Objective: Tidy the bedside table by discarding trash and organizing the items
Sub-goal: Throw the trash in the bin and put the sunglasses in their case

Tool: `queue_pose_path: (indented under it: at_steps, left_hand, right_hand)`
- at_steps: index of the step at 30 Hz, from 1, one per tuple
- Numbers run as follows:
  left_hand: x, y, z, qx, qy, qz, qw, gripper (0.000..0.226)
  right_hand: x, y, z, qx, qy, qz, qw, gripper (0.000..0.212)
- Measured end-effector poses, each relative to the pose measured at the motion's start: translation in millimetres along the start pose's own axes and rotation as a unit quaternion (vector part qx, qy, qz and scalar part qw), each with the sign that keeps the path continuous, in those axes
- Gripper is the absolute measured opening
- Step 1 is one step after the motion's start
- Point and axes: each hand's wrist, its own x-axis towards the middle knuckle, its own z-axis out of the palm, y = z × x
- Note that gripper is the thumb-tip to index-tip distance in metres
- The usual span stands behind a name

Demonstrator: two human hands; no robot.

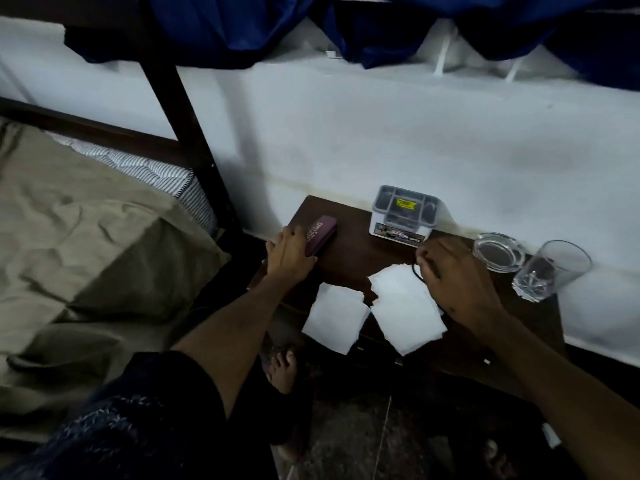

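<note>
On the dark wooden bedside table (349,258), my left hand (289,254) grips a slim maroon box (322,235) at the table's left end. My right hand (457,278) pinches a thin black cable (417,271) near the table's middle. Two torn white paper pieces lie at the front edge: one on the left (334,317), one on the right (407,310), partly under my right hand. A grey compartment organizer (403,214) stands at the back against the wall.
A glass ashtray (498,251) and a clear drinking glass (550,270) stand at the table's right end. A bed with an olive cover (86,258) and a dark bed post (187,133) are to the left. A white wall lies behind. My bare foot (282,372) is on the floor below.
</note>
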Motion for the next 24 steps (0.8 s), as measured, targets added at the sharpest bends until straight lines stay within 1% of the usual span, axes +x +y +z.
queue_pose_path:
  at_steps: [3, 5, 6, 8, 10, 12, 14, 19, 21, 22, 24]
  left_hand:
    - [-3.0, 1.7, -9.4, -0.138, 0.013, -0.016, 0.990, 0.055]
    - [-8.3, 8.4, -24.3, -0.234, -0.004, 0.009, 0.972, 0.040]
    - [-12.8, 15.4, -33.2, -0.267, -0.024, 0.039, 0.963, 0.033]
    - [-24.7, 31.6, -45.6, -0.316, -0.080, 0.092, 0.941, 0.025]
    - [-38.9, 47.7, -50.8, -0.353, -0.133, 0.127, 0.917, 0.024]
    - [-50.4, 62.7, -50.0, -0.401, -0.173, 0.142, 0.888, 0.028]
    - [-58.3, 76.2, -49.0, -0.455, -0.193, 0.143, 0.858, 0.032]
    - [-57.4, 94.4, -40.4, -0.540, -0.210, 0.111, 0.808, 0.043]
    - [-53.1, 99.7, -38.3, -0.589, -0.201, 0.084, 0.779, 0.046]
    - [-50.5, 102.5, -38.0, -0.615, -0.199, 0.071, 0.760, 0.045]
    - [-45.9, 108.0, -38.4, -0.658, -0.203, 0.052, 0.723, 0.037]
  right_hand:
    - [2.6, -7.9, 5.6, 0.031, 0.014, -0.010, 0.999, 0.007]
    - [2.9, -7.9, 4.8, 0.052, 0.029, -0.003, 0.998, 0.010]
    - [3.4, -8.5, 3.5, 0.065, 0.033, 0.001, 0.997, 0.015]
    - [5.2, -10.8, -0.7, 0.096, 0.026, -0.006, 0.995, 0.033]
    - [11.1, -15.3, -6.3, 0.132, -0.008, -0.018, 0.991, 0.052]
    - [18.0, -17.8, -12.4, 0.159, -0.060, -0.015, 0.985, 0.062]
    - [20.6, -18.0, -17.3, 0.187, -0.094, -0.009, 0.978, 0.060]
    - [17.9, -10.2, -28.4, 0.303, -0.119, 0.045, 0.944, 0.037]
    - [17.6, -4.9, -29.9, 0.353, -0.123, 0.077, 0.924, 0.030]
    - [17.5, -2.0, -30.5, 0.381, -0.113, 0.093, 0.913, 0.027]
    - [15.9, 1.4, -32.9, 0.457, -0.102, 0.117, 0.876, 0.025]
